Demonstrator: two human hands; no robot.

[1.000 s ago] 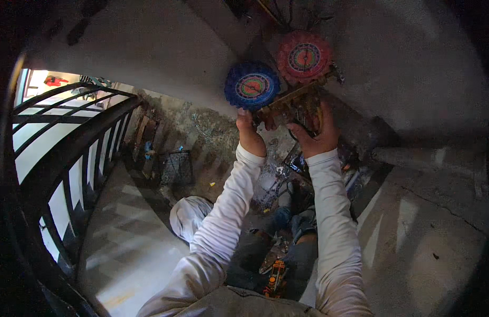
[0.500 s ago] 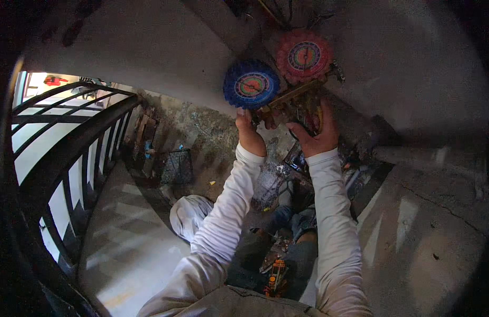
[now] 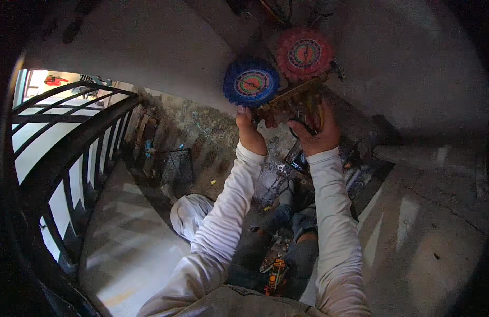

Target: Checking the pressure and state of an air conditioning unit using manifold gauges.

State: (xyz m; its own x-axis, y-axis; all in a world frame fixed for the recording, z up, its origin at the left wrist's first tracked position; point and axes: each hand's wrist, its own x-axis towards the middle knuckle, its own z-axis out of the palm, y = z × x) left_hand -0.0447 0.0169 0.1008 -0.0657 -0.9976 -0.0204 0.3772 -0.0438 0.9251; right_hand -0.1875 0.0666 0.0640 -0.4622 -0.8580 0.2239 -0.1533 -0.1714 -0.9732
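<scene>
Beside the round blue gauge (image 3: 251, 83), the brass-coloured metal manifold (image 3: 296, 93) is held by left hand (image 3: 250, 133) and right hand (image 3: 320, 133), grip closed; steadiness seems needed.

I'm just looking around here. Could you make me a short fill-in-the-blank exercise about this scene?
1. The gauge just above the left hand has a rim coloured ____.
2. The red-rimmed gauge, beyond the right hand, sits to the ____ of the other gauge (left or right).
3. The dark curved railing is on the ____ side of the picture.
4. The long sleeves on both arms are ____ in colour.

Missing words: blue; right; left; white.
</scene>
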